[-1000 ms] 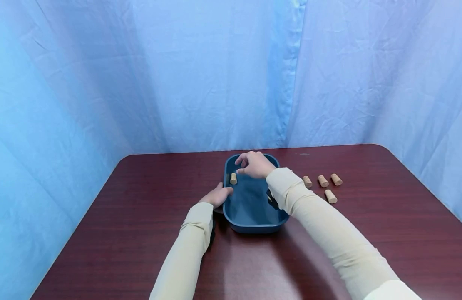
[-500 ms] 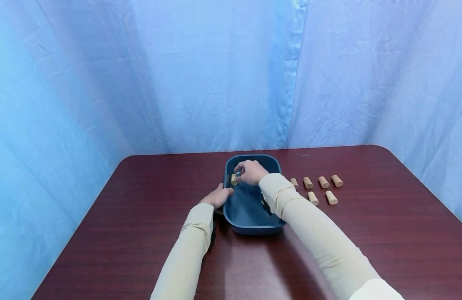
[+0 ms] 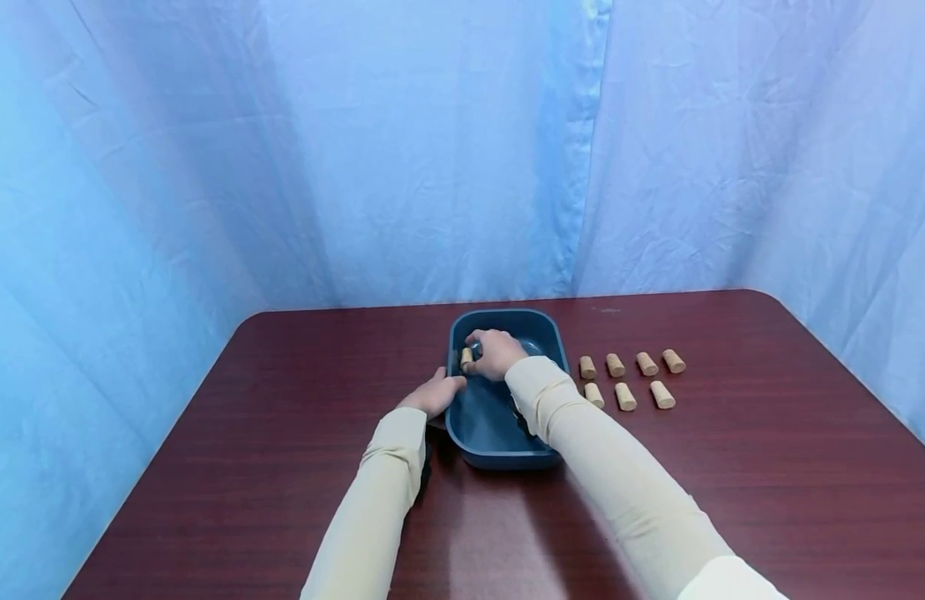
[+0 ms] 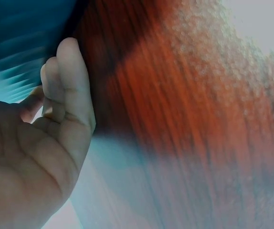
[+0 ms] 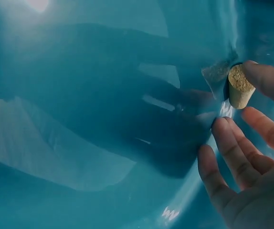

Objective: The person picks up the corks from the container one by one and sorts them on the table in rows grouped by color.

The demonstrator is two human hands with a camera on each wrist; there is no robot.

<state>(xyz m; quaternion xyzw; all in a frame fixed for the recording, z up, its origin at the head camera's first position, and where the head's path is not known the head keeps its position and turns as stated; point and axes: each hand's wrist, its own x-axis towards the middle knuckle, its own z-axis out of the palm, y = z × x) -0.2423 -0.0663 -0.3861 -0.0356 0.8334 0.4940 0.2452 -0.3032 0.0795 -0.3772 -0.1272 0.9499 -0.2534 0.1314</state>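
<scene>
A dark blue rectangular tub with rounded corners stands on the table in the head view. My left hand holds its left side, thumb over the rim and fingers along the outer wall; the left wrist view shows those fingers lying against the tub. Inside the tub, by its left wall, is a tapered cork stopper. My right hand reaches in and pinches it. In the right wrist view the thumb is on the cork's end and the index finger is at its other end.
Several more cork stoppers lie in two rows on the dark red wooden table, right of the tub. Light blue curtains hang behind the table and at both sides.
My right hand has lowered into the tub and closed on the cork by the left wall. Its forearm has swung left, uncovering more corks on the table. The left hand stays put.
</scene>
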